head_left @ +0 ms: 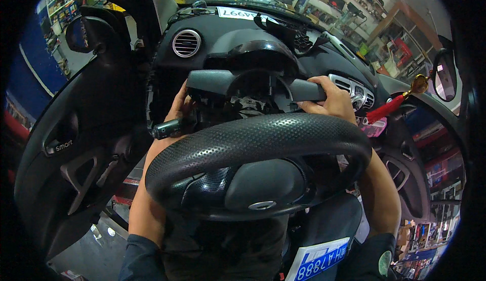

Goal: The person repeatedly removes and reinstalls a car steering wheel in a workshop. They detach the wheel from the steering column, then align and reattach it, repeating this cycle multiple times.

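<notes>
Right hand (332,100): I pinch trim (208,82);
Left hand (176,108): at trim's other end; can't tell grip;
Column (249,106): bare; trim unseated, I judge

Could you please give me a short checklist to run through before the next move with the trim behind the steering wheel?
1. Right hand on the grey trim: ok, thumb and fingers grip its right end.
2. Left hand grip: cannot tell, partly hidden by the trim and black stalk.
3. Steering wheel out of the way: not ok, it stands between the person and the trim.
4. Red tassel clear of the right hand: ok, hanging apart.
5. Trim fasteners free: cannot tell, none clearly visible.
</notes>
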### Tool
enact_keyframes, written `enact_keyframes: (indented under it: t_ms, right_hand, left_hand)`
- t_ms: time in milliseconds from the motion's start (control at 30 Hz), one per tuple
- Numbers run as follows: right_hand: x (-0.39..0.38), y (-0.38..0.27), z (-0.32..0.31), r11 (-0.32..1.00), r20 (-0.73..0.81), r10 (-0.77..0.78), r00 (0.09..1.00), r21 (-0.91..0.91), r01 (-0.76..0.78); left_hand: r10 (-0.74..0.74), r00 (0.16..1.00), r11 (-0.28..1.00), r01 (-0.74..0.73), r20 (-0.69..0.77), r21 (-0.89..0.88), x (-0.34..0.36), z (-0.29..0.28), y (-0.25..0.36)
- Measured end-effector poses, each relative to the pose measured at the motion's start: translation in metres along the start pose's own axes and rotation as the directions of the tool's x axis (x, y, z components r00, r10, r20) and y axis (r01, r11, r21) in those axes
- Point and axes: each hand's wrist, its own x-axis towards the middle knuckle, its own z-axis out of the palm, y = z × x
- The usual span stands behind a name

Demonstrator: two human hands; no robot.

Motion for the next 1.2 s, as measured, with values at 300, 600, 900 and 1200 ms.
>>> enact_keyframes:
  t_ms: [300,600,900,1200]
  right_hand:
    - [0.004,0.005,-0.005,0.996,0.13,0.078,0.988,-0.042,-0.073]
    - [0.007,0.009,-0.002,0.99,0.135,-0.026,0.99,-0.135,0.045]
    - [0.008,0.013,0.003,0.991,0.066,-0.05,0.997,-0.122,0.058]
    - [-0.01,0.015,-0.023,0.965,-0.038,-0.25,0.967,-0.092,0.246]
  left_hand:
    - [0.17,0.983,0.985,-0.17,0.068,-0.01,0.008,-0.019,-0.048]
    - [-0.113,0.991,0.992,0.108,-0.071,-0.06,-0.007,-0.01,-0.009]
    - [-0.23,0.971,0.805,0.155,-0.061,-0.572,0.017,-0.03,-0.019]
    - [-0.01,1.0,0.863,-0.002,-0.021,-0.505,0.024,-0.025,0.013]
